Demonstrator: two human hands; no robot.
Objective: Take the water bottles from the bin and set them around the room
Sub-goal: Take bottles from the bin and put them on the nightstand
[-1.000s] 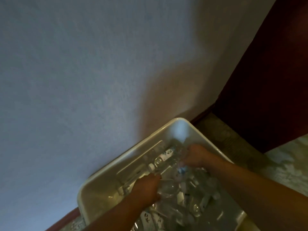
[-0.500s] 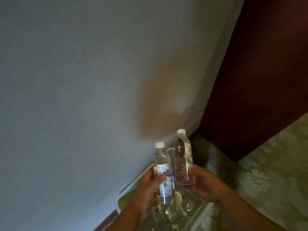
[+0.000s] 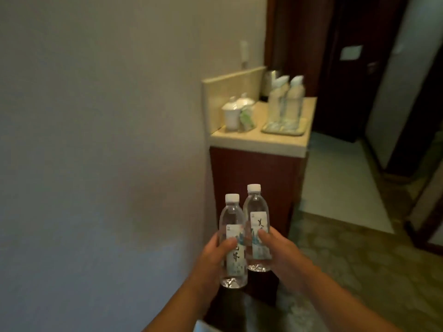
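Observation:
I hold two clear water bottles upright in front of me, side by side and almost touching. My left hand point(image 3: 213, 254) grips the nearer bottle point(image 3: 232, 221) around its white label. My right hand point(image 3: 279, 248) grips the other bottle point(image 3: 256, 207), which stands a little higher and further right. Both have white caps. Only a pale corner of the bin point(image 3: 202, 326) shows at the bottom edge of the head view.
A dark red cabinet point(image 3: 254, 178) with a cream countertop point(image 3: 261, 140) stands ahead against the wall. On it are white lidded cups point(image 3: 231, 113), a tray point(image 3: 284, 129) with two wrapped glasses and a kettle. A dark door is beyond, patterned carpet on the right.
Both hands went from reaching into the bin to lifting one bottle each. My view has swung up from the bin and wall to the cabinet and hallway.

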